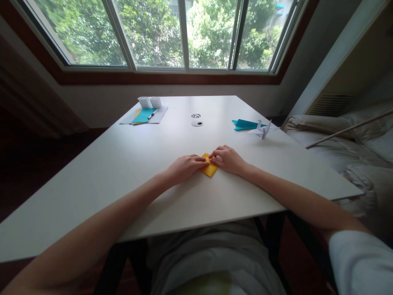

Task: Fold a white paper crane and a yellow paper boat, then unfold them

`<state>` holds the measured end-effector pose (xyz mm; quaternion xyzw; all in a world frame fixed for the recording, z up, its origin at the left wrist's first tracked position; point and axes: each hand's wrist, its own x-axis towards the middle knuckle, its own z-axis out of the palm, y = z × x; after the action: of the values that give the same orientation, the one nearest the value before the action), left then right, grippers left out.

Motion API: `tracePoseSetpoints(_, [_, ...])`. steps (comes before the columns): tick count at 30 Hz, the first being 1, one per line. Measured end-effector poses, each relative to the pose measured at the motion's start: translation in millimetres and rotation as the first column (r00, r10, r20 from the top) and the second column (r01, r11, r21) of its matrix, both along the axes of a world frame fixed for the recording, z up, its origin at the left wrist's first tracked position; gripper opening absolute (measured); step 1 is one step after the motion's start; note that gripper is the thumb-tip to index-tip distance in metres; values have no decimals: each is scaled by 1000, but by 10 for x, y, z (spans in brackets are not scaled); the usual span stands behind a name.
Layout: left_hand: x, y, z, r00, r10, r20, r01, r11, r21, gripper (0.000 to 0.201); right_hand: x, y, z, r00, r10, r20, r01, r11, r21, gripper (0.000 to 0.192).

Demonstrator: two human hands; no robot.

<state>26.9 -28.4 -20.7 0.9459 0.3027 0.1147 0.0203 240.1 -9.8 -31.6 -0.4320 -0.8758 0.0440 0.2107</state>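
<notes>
A small folded piece of yellow paper (210, 169) lies on the white table, one corner pointing toward me. My left hand (188, 166) rests against its left side, with the fingers stretched over the paper and pressing it down. From the right, my right hand (226, 159) pinches the upper part of the paper between thumb and curled fingers. The fingertips of both hands come close together over the paper and hide part of its folds.
On the white table (123, 172), a white paper crane (263, 130) and a teal folded paper plane (245, 124) stand at right. Teal sheets (143, 116), a pen (152, 114) and white boxes (145, 102) are at far left. Two round discs (197, 123) lie mid-table.
</notes>
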Motion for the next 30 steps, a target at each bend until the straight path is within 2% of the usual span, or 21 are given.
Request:
tracePoseSetpoints(10, [12, -24, 16, 999, -12, -36, 14, 999, 31, 38, 14, 20, -1, 1000, -25, 4, 25, 1000, -10, 22])
tracePoseSetpoints(16, [8, -48, 26, 997, 44, -66, -41, 998, 56, 38, 6, 50, -31, 999, -44, 4, 44, 999, -24, 30])
tracePoseSetpoints(20, [1, -24, -15, 999, 1, -37, 0, 999, 51, 39, 7, 86, -40, 998, -28, -55, 23, 996, -90, 28])
tracePoseSetpoints(25, [-1, -15, -32, 1000, 7, -30, -6, 999, 38, 39, 30, 144, -28, 992, -3, -128, -22, 979, -200, 29])
tracePoseSetpoints(30, [11, -34, -3, 999, 5, -45, -4, 1000, 20, 41, 23, 142, 11, 989, -19, -148, -16, 973, -232, 26])
